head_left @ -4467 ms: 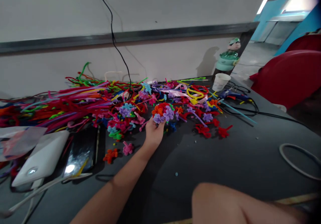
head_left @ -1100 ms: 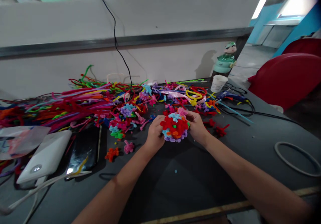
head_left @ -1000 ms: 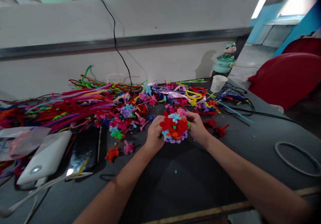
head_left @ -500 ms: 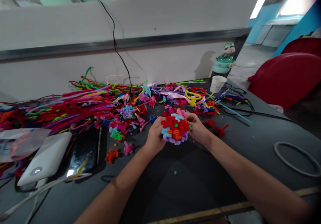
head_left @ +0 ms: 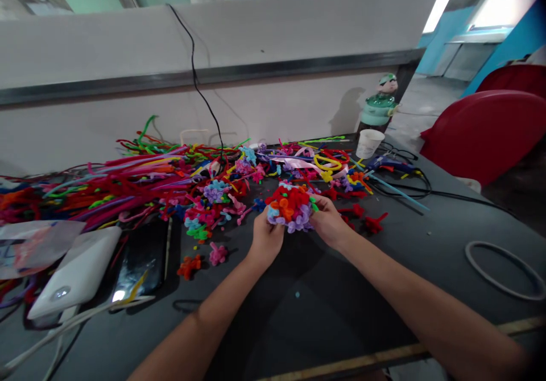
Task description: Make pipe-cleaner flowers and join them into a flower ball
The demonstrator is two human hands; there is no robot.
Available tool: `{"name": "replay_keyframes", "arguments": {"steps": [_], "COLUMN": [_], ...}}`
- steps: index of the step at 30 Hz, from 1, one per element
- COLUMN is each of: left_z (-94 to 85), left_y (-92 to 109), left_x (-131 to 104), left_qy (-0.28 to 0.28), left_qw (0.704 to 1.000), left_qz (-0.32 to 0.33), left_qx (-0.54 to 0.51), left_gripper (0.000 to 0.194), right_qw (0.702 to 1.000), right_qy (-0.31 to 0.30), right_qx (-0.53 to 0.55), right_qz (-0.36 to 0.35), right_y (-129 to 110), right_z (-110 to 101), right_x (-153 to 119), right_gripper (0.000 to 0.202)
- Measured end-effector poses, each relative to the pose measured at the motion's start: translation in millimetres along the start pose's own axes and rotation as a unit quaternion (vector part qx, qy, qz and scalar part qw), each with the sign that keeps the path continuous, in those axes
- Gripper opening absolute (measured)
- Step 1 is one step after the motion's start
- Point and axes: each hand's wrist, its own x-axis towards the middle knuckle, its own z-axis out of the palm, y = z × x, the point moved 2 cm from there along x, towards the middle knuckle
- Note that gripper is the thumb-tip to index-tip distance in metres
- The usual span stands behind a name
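Note:
Between my hands, above the dark table, is a bunch of pipe-cleaner flowers in red, orange, purple, light blue and green. My left hand is closed around its left underside, the fingers partly hidden beneath the blooms. On the other side, my right hand pinches the bunch's right edge beside a green piece. A pink pipe-cleaner flower and an orange one lie to the left of my left forearm. Red pipe-cleaner flowers rest beyond my right hand.
Loose pipe cleaners pile along the back. At left are a white power bank, a black phone and a plastic bag. Toward the right are a paper cup, a blue glue gun, a figurine and a grey ring.
The bunch has shifted slightly left and tipped, so more of its purple lower edge faces me. Both hands have moved with it and keep their hold.

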Motion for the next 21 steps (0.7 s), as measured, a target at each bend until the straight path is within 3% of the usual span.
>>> {"name": "replay_keyframes", "arguments": {"steps": [4,9,13,21], "left_z": [2.7,4.3,7.4,13.5], "left_y": [-13.4,-13.0,-9.6,4.4], "left_x": [3.0,3.5,2.8,5.5], "left_qy": [0.013,0.029,0.024,-0.008], "left_qw": [0.997,0.990,0.971,0.909], "left_qz": [-0.056,-0.103,-0.154,-0.238], "left_qx": [-0.044,-0.095,-0.183,-0.342], "left_gripper": [0.005,0.009,0.020,0.031], "right_qw": [0.998,0.991,0.990,0.995], "right_qy": [0.054,0.110,0.107,0.082], "right_qx": [-0.012,0.010,0.039,0.034], "right_qz": [0.016,0.074,0.089,0.046], "right_y": [0.8,-1.5,-1.6,-5.1], "right_z": [1.8,-0.5,-2.7,-1.7], "right_x": [0.1,-0.9,0.1,1.2], "right_gripper": [0.027,0.031,0.030,0.029]}}
